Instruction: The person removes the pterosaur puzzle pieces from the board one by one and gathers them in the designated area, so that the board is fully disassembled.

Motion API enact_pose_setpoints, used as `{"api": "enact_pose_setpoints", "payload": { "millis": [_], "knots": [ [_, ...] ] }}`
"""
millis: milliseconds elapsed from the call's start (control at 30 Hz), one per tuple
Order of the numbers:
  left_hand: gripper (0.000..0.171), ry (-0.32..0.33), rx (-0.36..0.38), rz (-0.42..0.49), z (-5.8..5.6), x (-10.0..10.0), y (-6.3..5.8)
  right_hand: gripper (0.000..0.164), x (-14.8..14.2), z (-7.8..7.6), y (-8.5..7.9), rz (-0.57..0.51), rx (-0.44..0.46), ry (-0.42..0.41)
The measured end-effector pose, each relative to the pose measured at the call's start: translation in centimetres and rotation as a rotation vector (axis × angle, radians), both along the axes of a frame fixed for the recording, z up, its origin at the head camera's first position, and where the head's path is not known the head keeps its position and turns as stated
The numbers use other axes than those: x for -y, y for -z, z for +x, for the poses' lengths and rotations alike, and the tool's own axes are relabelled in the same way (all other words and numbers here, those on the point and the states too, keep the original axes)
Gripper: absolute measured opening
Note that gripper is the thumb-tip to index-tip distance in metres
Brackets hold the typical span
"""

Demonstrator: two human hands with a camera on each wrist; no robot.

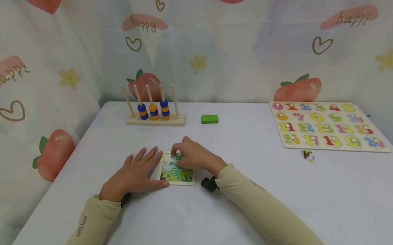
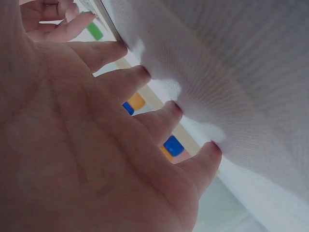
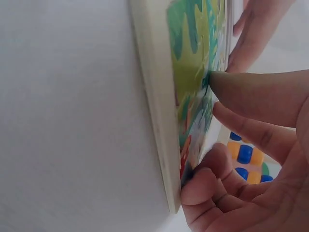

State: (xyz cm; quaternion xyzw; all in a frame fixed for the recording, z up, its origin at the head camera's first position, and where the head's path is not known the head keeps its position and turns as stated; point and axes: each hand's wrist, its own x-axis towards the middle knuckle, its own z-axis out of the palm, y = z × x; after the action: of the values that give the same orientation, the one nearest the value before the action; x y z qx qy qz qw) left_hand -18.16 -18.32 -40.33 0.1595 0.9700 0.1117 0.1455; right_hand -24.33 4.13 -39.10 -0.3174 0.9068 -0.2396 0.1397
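A small picture puzzle [image 1: 184,176] with a green and teal dinosaur scene in a pale wooden frame lies flat on the white table. My right hand [image 1: 194,155] bends over its upper right part. In the right wrist view, its thumb and curled fingers pinch a puzzle piece [image 3: 197,126] at the picture's surface; the hand hides part of the piece in the head view. On the puzzle's left, my left hand [image 1: 135,177] lies with fingers spread and straight, fingertips on the table. Its thumb reaches the frame's lower left corner.
Behind the puzzle stand a wooden peg stand [image 1: 155,122] with blue and orange beads and a green block [image 1: 209,119]. A number puzzle board [image 1: 330,125] lies at the back right, with a small loose piece [image 1: 308,156] before it. Printed curtains [image 1: 237,54] border the table.
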Motion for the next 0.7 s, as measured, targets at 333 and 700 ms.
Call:
{"api": "enact_pose_setpoints", "payload": {
  "millis": [333, 700],
  "knots": [
    [0.107, 0.008, -0.004, 0.003, -0.02, 0.06, 0.00, 0.024, 0.15, 0.38, 0.01, -0.014, 0.035, 0.030],
    [0.107, 0.010, -0.005, -0.002, -0.12, 0.13, 0.20, 0.022, -0.21, 0.56, 0.10, -0.100, 0.054, 0.026]
  ]
}}
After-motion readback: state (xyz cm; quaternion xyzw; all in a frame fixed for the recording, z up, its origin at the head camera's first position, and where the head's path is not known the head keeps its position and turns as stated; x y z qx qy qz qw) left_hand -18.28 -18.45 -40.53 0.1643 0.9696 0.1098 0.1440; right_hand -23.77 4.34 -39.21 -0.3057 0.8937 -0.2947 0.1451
